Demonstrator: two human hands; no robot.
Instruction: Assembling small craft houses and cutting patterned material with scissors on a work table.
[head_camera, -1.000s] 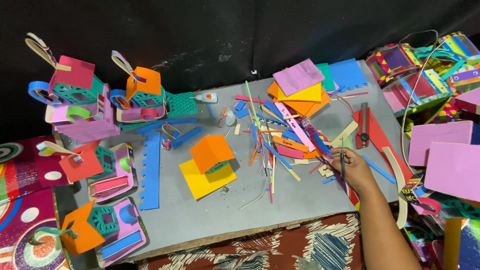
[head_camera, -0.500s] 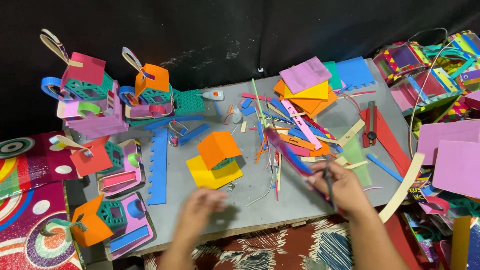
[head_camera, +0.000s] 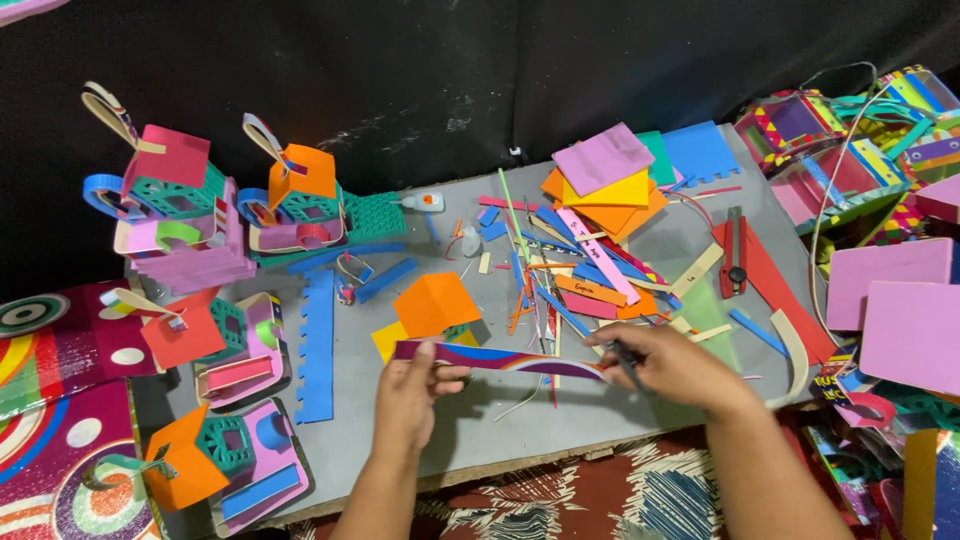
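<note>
- The left hand (head_camera: 415, 390) is pinching the left end of a long multicoloured paper strip (head_camera: 500, 358), thumb on top and fingers curled under it, while the right hand (head_camera: 680, 365) is gripping the strip's right end and also clasping a thin dark pen-like tool (head_camera: 628, 362) between its fingers; the strip is stretching level between the two hands, just above the near middle of the grey board (head_camera: 500, 420).
- At the far left, two small paper houses are sitting side by side: one with a pink roof (head_camera: 170, 195) and one with an orange roof (head_camera: 300, 195), each topped with a looped handle.
- Nearer on the left, a red-roofed house (head_camera: 195, 335) and an orange-and-pink house (head_camera: 225, 465) are lying at the board's left edge, and a blue notched strip (head_camera: 318, 345) is running near-to-far just beside them.
- Just beyond the left hand, an orange folded roof piece (head_camera: 435, 303) is resting on a yellow sheet.
- In the far middle, a small glue bottle (head_camera: 425, 202) is lying on its side.
- Beyond the right hand, a heap of coloured paper scraps (head_camera: 570, 270) is spreading out, with stacked square sheets (head_camera: 610, 175) farther back.
- To the right, a red utility knife (head_camera: 737, 255) is lying on the board.
- At the far right, pink sheets (head_camera: 895, 300) are lying stacked off the board.
</note>
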